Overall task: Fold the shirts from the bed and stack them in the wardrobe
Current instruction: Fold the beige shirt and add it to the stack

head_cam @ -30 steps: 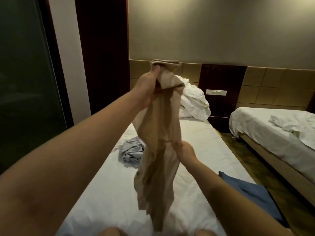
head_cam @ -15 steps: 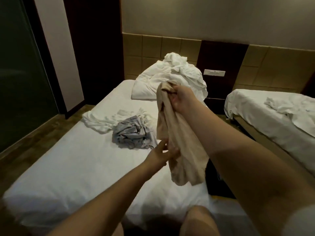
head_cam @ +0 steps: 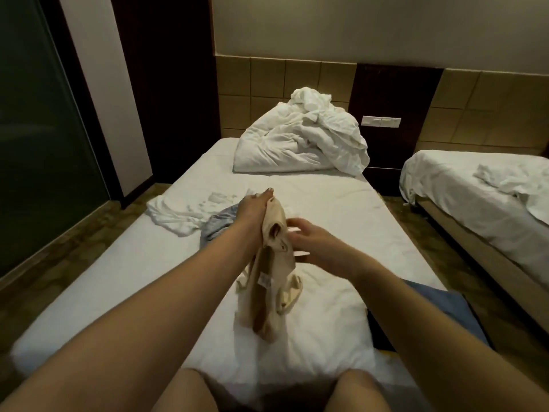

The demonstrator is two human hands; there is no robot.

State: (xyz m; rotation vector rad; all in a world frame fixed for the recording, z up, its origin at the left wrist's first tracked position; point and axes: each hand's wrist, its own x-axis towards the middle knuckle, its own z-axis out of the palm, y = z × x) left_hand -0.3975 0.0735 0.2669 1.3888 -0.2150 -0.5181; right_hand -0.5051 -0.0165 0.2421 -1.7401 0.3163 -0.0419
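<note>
From the head view, the left hand [head_cam: 255, 211] grips the top of the beige shirt [head_cam: 274, 272], which hangs below it with its lower end on the bed [head_cam: 118, 278]. The right hand [head_cam: 310, 243] is just right of the shirt, fingers loosely bent and holding nothing. A grey shirt [head_cam: 217, 226] lies behind the left hand, a white shirt [head_cam: 178, 212] further left, and a blue shirt [head_cam: 433, 304] under the right forearm.
</note>
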